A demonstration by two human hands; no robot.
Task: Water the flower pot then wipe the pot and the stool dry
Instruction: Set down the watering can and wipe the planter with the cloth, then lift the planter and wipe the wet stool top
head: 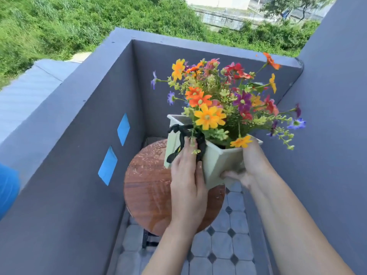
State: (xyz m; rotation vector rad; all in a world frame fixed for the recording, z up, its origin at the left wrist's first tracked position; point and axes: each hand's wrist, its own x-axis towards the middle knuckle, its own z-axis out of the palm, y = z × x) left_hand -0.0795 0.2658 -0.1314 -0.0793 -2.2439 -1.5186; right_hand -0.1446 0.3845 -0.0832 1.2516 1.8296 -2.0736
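Observation:
A pale green square flower pot full of orange, yellow, red and purple flowers sits tilted over the round brown wooden stool. A black ribbon is tied on the pot's left side. My left hand lies flat against the pot's left face, fingers up by the ribbon. My right hand grips the pot's right corner and lower edge. The stool top glistens with water drops. Whether the pot's base touches the stool is hidden by my hands.
Grey balcony walls close in on the left, back and right, with two blue diamond marks on the left wall. The floor has grey tiles. Green vegetation lies beyond the wall. A blue object shows at the left edge.

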